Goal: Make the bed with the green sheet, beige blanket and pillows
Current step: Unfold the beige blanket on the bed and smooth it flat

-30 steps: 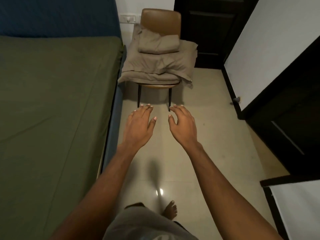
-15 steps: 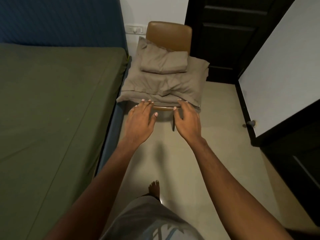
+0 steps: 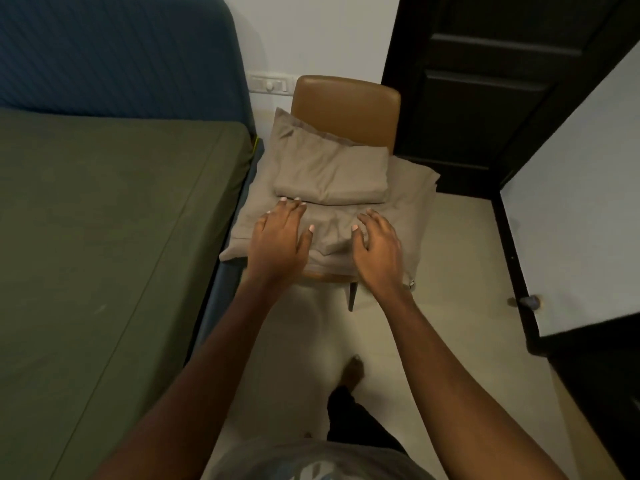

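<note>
Both hands reach palm-down over the chair seat, fingers extended and spread, gripping nothing. Left hand (image 3: 280, 237) lies over the seat's front-left part, fingertips at the near edge of the upper pillow (image 3: 332, 171). Right hand (image 3: 377, 247) is over the front-right part, fingers slightly bent. Whether either touches the cloth cannot be judged.

Brown chair (image 3: 346, 109) carries the whole beige stack. The small pillow sits at the back against the backrest, on wider lower beige layers (image 3: 405, 209) that overhang the seat's left, right and front edges. Blanket and second pillow cannot be told apart there.

Green sheet (image 3: 104, 237) covers the bed left of the chair, up to the blue headboard (image 3: 121, 53).
</note>
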